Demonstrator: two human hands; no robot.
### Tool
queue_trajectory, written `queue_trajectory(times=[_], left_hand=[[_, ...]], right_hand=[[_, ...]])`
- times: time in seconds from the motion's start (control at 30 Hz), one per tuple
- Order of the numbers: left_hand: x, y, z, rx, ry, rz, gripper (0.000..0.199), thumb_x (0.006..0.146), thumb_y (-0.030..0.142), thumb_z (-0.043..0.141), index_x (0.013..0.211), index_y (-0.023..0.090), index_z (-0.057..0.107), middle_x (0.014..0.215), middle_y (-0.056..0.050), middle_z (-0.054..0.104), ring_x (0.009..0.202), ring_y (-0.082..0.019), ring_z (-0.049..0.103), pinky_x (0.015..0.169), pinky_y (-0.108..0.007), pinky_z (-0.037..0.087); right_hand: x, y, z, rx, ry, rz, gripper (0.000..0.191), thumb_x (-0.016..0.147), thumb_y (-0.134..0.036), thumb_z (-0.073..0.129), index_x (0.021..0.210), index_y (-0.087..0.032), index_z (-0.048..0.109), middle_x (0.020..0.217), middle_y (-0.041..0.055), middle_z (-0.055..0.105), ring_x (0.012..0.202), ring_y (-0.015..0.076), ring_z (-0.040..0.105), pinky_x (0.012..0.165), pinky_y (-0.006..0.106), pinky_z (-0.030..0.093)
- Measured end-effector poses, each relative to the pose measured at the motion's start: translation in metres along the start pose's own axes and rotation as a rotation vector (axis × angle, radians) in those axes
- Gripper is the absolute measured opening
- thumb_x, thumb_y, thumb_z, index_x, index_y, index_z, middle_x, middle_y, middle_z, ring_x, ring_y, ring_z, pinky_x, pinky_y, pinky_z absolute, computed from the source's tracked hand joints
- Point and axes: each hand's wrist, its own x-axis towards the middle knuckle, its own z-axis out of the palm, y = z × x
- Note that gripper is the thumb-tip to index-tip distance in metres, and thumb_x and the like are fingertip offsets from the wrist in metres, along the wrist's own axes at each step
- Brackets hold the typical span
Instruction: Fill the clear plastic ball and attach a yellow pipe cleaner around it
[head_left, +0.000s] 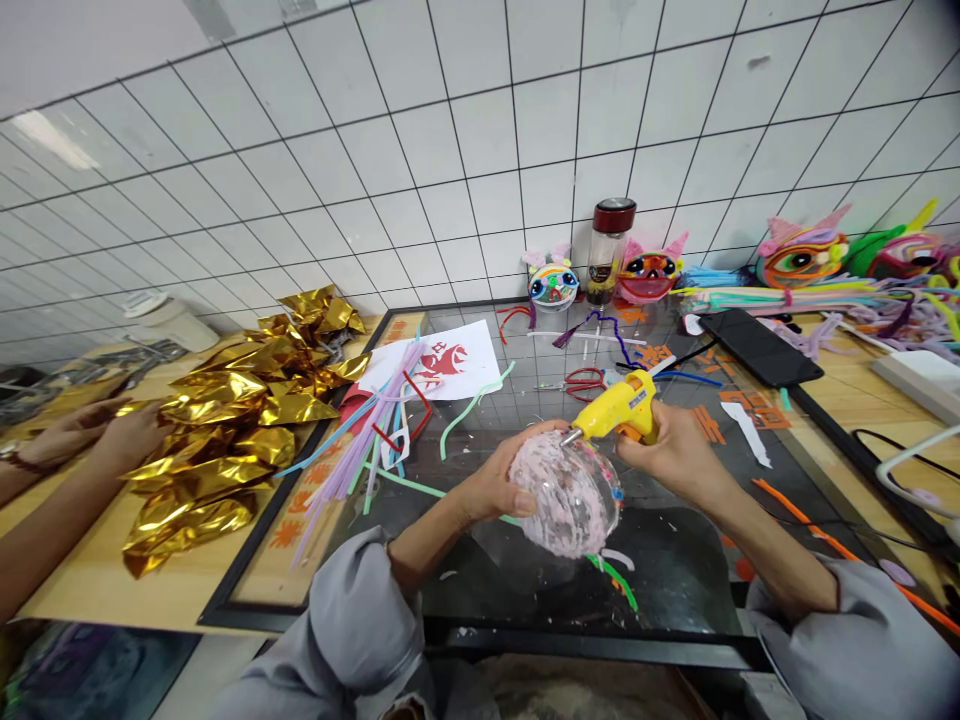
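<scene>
- The step in hand looks like gluing: the right hand (pixel 675 455) has its fingers wrapped closed round the grip of a yellow glue gun (pixel 622 408), with the metal nozzle touching the top of a clear dome (pixel 566 495) covered in pink fuzzy strands.
- The left hand (pixel 499 485) cups the dome from its left side, fingers closed on the rim, and holds it tilted just above the dark glass table (pixel 675 580), in front of the person's chest.
- Green pipe-cleaner ends (pixel 619 578) stick out beneath the dome.
- The next move, I judge, calls for a steady left grip and a slow turn of the dome, so that the nozzle meets fresh surface and fingertips stay off hot glue.
- Loose pastel pipe cleaners (pixel 375 420) lie to the left, red scissors (pixel 585 380) just beyond the gun.
- Another person's hands (pixel 97 435) rest by crumpled gold foil (pixel 240 420), well apart.
</scene>
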Motion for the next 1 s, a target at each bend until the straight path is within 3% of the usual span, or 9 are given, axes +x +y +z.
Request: queue_trajectory(times=[0.37,0.7,1.0], left_hand=[[0.001,0.010,-0.002,0.290,-0.041,0.093,0.097,0.048,0.045,0.092,0.135,0.019,0.056,0.116,-0.012,0.068,0.112,-0.034,0.063,0.106,-0.049,0.043],[0.000,0.028,0.002,0.683,0.009,0.205,0.094,0.053,0.049,0.088,0.135,0.018,0.055,0.129,-0.013,0.063,0.121,-0.037,0.058,0.110,-0.048,0.042],[0.001,0.029,-0.001,0.712,-0.008,0.206,0.097,0.051,0.048,0.089,0.135,0.017,0.052,0.129,-0.013,0.063,0.119,-0.035,0.060,0.108,-0.048,0.044]], right_hand=[[0.005,0.003,-0.012,-0.032,-0.136,-0.016,0.016,0.055,-0.035,0.055,0.060,-0.022,0.045,0.053,-0.0067,0.038,0.050,0.0075,0.031,0.045,0.023,0.023],[0.007,0.005,-0.014,-0.110,-0.102,0.011,0.020,0.055,-0.039,0.055,0.060,-0.021,0.048,0.053,-0.0052,0.042,0.051,0.0091,0.035,0.045,0.023,0.026],[0.008,0.011,-0.015,-0.149,-0.072,0.063,0.022,0.053,-0.041,0.055,0.062,-0.021,0.050,0.055,-0.0038,0.044,0.053,0.0103,0.036,0.048,0.025,0.028]])
